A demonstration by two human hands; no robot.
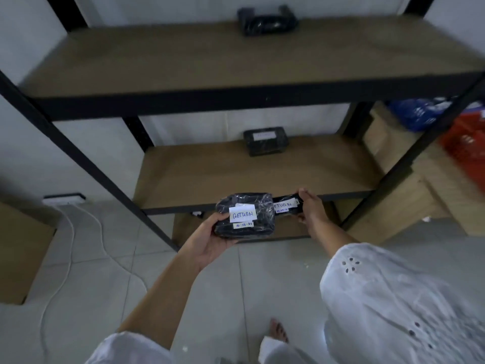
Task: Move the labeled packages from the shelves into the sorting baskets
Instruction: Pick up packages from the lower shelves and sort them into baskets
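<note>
Packages were the whole story, and you had two of them in hand. Your left hand [210,240] cradled a black-wrapped package [244,215] from underneath, fingers curled around its left end, the "RETURN" label facing up at you. Your right hand [311,208] was clamped on a second package [286,204], also marked "RETURN", held just at 3 o'clock of the first, right at the front edge of the middle shelf [262,174].

You risked a slip here: that plastic wrap looked glossy, and your left hand supported its load from below rather than pinching it firmly. Had you tilted that palm while turning, the package could have slid off onto the tiled floor [210,298].

Two more packages waited: one at 12 o'clock on the middle shelf [265,143], another on the top shelf [267,22]. With both hands full, you couldn't have grabbed either without stacking, and stacking slick wrap invites a drop.

A red basket [464,145] showed at 2 o'clock behind the shelf upright [393,166]; swinging right could have clipped that post. And you'd have needed to check which basket took returns, as a mis-sort was easy.
</note>
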